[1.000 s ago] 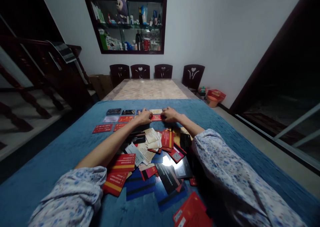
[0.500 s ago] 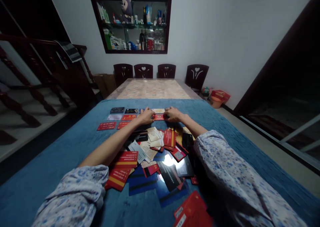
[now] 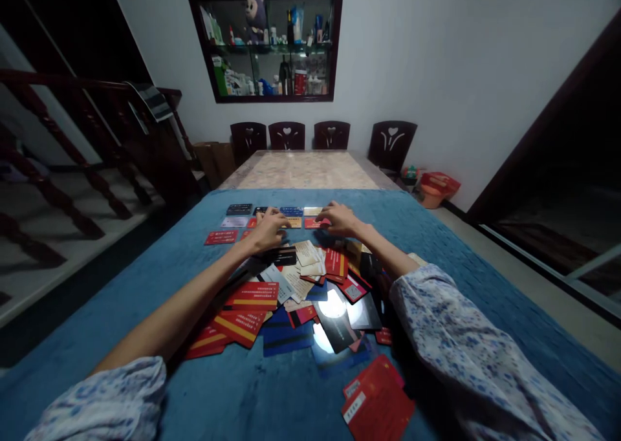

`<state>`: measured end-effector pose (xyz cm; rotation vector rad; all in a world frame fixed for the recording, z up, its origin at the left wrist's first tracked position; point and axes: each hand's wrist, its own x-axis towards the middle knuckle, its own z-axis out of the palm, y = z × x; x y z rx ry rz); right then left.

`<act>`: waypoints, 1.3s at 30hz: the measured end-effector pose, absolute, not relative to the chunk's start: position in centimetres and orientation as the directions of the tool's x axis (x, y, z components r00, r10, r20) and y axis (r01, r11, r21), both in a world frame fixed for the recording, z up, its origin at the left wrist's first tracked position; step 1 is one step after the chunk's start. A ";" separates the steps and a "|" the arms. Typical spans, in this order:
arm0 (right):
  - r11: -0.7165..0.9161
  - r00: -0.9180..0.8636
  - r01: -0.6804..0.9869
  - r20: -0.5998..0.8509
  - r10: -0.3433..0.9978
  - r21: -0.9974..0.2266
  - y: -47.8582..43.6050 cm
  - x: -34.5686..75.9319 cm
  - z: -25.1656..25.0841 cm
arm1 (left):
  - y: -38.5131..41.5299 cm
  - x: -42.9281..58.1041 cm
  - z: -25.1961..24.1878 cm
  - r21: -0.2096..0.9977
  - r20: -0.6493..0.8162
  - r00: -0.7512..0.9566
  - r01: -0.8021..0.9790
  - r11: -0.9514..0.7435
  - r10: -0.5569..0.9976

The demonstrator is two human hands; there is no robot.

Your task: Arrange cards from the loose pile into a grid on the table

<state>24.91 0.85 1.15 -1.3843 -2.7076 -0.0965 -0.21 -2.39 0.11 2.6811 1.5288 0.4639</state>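
A loose heap of cards [image 3: 310, 299], red, black, blue and cream, lies on a blue cloth [image 3: 121, 286] in front of me. Beyond the heap, more cards are laid out flat in rows [image 3: 242, 216]. My left hand [image 3: 269, 229] hovers palm down at the far edge of the heap, fingers curled, near the row cards. My right hand [image 3: 339, 218] rests beside it, fingertips touching a red card [image 3: 313, 224] in the row. Nothing is visibly gripped in either hand. Both forearms stretch over the heap.
Past the blue cloth is a bare marble tabletop [image 3: 305, 169] with several dark chairs [image 3: 330, 134] against the wall. A glass cabinet [image 3: 272, 40] hangs above. A wooden stair rail [image 3: 72, 143] runs on the left, and a red basin [image 3: 436, 187] sits on the floor at right.
My left hand has drawn back from the row toward the heap. The right hand stays near the red card. The camera view has shifted slightly left.
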 end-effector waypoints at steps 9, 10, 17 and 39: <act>0.718 -0.684 0.690 0.241 0.688 -0.092 -1.0 23.3 0.9 | -6.7 -2.6 0.1 0.216 0.294 0.428 0.841 -0.495 0.855; 0.729 -0.692 0.677 0.251 0.677 -0.101 -1.1 23.1 0.7 | -7.1 -2.8 0.1 0.215 0.291 0.421 0.846 -0.487 0.859; 0.797 -0.760 0.583 0.241 0.603 -0.157 -2.4 21.2 -0.8 | -8.6 -3.8 -0.7 0.223 0.240 0.424 0.851 -0.475 0.873; 0.827 -0.806 0.551 0.183 0.563 -0.112 -5.7 19.2 -1.1 | -8.6 -3.5 -1.6 0.257 0.134 0.463 0.837 -0.482 0.876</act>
